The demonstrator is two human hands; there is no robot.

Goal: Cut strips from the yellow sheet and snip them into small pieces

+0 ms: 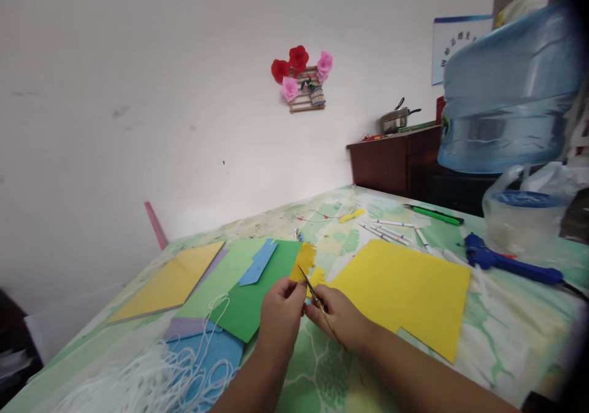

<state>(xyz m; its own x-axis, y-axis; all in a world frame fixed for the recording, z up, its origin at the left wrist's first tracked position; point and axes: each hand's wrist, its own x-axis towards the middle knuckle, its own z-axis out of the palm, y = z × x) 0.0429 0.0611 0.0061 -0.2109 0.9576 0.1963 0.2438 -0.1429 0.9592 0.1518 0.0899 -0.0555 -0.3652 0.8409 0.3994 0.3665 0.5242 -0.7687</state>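
Observation:
Near the front middle of the table, my left hand (281, 305) is closed in a pinch; what lies between its fingertips is too small to make out. Beside it, my right hand (339, 316) is wrapped round a pair of scissors (311, 289), whose dark blades point up and left past the left fingertips. Just beyond both hands are ragged-edged yellow paper pieces (304, 261). A large yellow sheet (405, 290) lies to the right. Green sheets (262, 296) lie to the left, with a blue strip (260, 262) on top.
White cord (138, 379) is heaped at front left, over blue sheets. A yellow-orange pad (170, 284) lies left. At right are white pens (391, 234), a green cutter (437, 215), a blue glue gun (510, 262), a plastic tub (527, 223) and a large water bottle (506, 94).

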